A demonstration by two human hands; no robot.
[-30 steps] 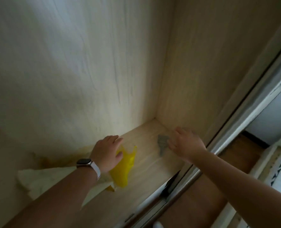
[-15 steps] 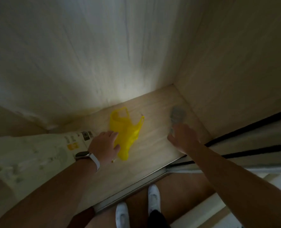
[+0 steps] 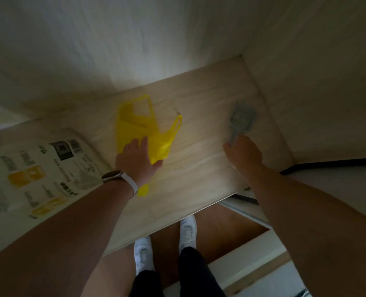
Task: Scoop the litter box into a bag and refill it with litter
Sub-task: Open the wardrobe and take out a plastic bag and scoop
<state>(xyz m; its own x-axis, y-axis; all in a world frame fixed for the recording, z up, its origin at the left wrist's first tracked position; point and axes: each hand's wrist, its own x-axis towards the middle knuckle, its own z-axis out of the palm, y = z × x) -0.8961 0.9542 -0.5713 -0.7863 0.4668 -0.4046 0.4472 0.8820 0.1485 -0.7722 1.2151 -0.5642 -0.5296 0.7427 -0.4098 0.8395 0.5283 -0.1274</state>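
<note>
Yellow bag (image 3: 135,125): one, on shelf (image 3: 199,168); we see left hand (image 3: 137,161) grip clamped on it.
Grey scoop (image 3: 242,118): one; right hand (image 3: 244,155) grip closed round handle.
Litter sack (image 3: 38,174): one.

Yellow bag (image 3: 143,127), grey scoop (image 3: 242,118)

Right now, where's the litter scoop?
Head view, right side of the wooden shelf: the grey scoop is near the right wall, its handle in the right hand, well right of the yellow bag.
</note>
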